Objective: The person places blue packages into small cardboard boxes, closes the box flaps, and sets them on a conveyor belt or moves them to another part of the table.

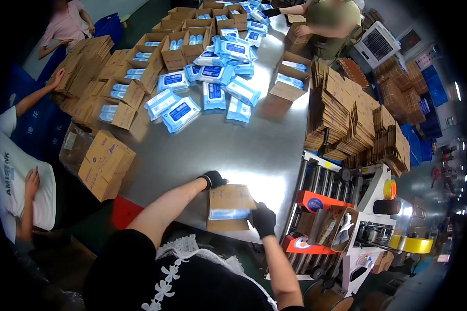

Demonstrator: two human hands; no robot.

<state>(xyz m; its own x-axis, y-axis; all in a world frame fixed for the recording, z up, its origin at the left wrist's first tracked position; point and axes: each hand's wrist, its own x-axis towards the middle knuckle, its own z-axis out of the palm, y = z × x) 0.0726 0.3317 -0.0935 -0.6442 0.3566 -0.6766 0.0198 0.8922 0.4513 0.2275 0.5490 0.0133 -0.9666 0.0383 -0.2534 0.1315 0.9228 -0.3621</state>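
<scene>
A small cardboard box (227, 200) stands at the near edge of the steel table in front of me. Its far flap leans over the opening, and a strip of blue-and-white wipes packs (229, 213) shows inside. My left hand (214, 180), in a black glove, is closed at the far left corner of the box, its fingertips partly hidden by the flap. On the right side of the box, my right hand (264, 219), also black-gloved, has its fingers curled at the wall and flap edge.
Loose wipes packs (213, 74) are heaped farther up the steel table (202, 147), beside rows of filled open boxes (122, 92). Another open box (287, 83) stands right of them. A taping machine (368, 228) and flattened cartons (347, 111) are at right. Several people work around.
</scene>
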